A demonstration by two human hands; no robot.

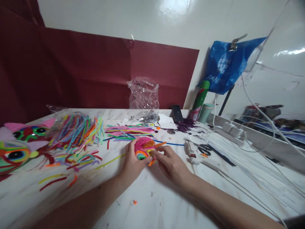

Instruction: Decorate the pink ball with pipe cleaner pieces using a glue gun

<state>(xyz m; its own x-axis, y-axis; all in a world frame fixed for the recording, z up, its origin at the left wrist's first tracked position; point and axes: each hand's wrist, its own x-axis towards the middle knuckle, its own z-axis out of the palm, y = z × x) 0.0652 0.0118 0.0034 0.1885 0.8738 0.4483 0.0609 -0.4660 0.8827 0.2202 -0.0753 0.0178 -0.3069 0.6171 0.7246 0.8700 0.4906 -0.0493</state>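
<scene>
My left hand [132, 163] is closed around the left side of a small round pipe-cleaner craft [143, 143]. Its top is bright pink, with rings of orange, white and green in front and some yellow and orange on the right. At the craft's right edge, the fingers of my right hand [172, 165] are pinched together and touch it. A short orange pipe cleaner [161, 144] sticks out to the right, just above those fingers. What exactly lies between the right fingertips is partly hidden. Both hands are above the white marbled table [147, 197].
Loose pipe cleaners [78, 132] are piled left, near finished colourful face crafts [33, 132]. A glue gun [191, 149], black scissors [203, 149] and white strips [240, 165] lie right. Behind are a clear plastic bag [144, 93], a phone [176, 113] and a green can [200, 97].
</scene>
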